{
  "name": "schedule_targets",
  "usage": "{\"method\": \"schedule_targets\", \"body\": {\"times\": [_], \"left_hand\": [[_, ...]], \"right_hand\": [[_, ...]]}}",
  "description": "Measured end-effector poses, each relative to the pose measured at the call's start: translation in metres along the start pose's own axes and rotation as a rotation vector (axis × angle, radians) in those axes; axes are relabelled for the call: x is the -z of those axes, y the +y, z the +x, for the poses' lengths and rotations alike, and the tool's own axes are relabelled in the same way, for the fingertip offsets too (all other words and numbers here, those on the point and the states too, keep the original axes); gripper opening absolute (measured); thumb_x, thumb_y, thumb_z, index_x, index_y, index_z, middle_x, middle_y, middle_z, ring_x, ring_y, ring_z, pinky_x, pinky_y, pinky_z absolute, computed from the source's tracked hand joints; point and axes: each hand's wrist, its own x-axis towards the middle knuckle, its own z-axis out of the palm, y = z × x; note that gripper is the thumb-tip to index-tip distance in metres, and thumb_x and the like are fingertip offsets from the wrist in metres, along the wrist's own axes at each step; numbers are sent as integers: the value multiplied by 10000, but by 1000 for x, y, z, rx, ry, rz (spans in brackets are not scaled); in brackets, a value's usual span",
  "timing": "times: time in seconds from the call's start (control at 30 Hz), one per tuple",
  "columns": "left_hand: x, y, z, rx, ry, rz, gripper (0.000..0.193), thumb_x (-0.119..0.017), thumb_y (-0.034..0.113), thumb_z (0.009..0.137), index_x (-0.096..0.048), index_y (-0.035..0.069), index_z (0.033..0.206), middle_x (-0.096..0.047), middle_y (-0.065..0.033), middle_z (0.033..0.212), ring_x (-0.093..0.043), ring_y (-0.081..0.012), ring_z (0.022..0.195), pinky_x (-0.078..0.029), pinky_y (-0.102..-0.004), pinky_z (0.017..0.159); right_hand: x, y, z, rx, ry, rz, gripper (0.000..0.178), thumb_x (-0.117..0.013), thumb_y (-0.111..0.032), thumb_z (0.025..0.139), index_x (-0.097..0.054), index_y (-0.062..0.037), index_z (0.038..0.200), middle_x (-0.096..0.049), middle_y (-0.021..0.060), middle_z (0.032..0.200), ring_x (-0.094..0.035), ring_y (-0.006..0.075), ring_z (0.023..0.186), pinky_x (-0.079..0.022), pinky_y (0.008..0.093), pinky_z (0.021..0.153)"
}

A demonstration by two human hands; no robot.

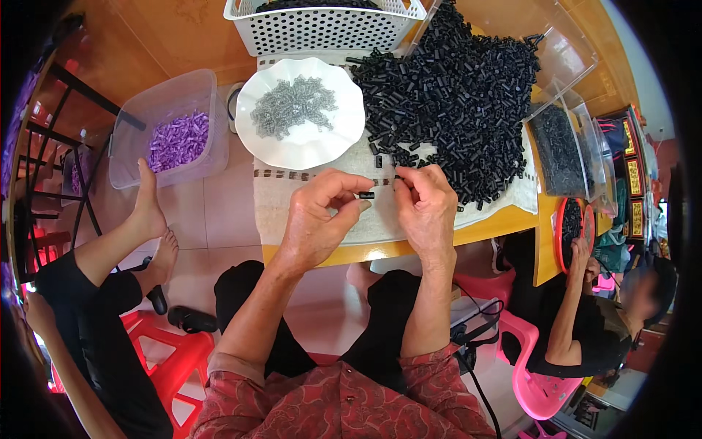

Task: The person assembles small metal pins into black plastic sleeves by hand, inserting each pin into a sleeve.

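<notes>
Head view: left hand (316,219) pinches a small black tube (366,195); right hand (424,205) grips another tiny piece, above the towel (322,212). Such a fingertip hold could slip, losing the tube among the black tube pile (453,95) nearby.

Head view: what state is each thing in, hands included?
Left hand: pinching a small black tube.
Right hand: fingertips closed by the tube's end.
White plate: holds grey pieces.
Black pile: loose on cloth.
Clear tub: open, purple pieces inside.
</notes>
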Motion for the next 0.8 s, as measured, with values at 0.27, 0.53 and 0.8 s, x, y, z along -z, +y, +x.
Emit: {"method": "schedule_targets", "body": {"times": [0.27,0.53,0.8], "left_hand": [[10,-1,2,234,-60,-589,169,-624,0,916,-673,-9,1077,-682,-60,951,-634,-107,793,-541,-250,701],[12,-2,3,294,-72,-772,192,-604,12,933,-658,-16,1115,-682,-76,960,-655,-129,803,-556,-260,698],[12,-6,3,269,-60,-785,194,-611,7,928,-658,-12,1115,-680,-73,960,-658,-129,805,-558,-258,695]], "right_hand": [[10,-18,-1,-274,-109,862,107,-717,-19,857,-687,11,955,-671,23,820,-583,55,688,-480,220,622],[6,-18,0,-306,-144,1098,121,-709,9,850,-672,16,966,-709,96,917,-610,77,743,-528,219,713],[1,-24,-1,-197,-111,1131,144,-695,77,828,-678,24,961,-705,148,987,-649,124,826,-538,235,764]]}}
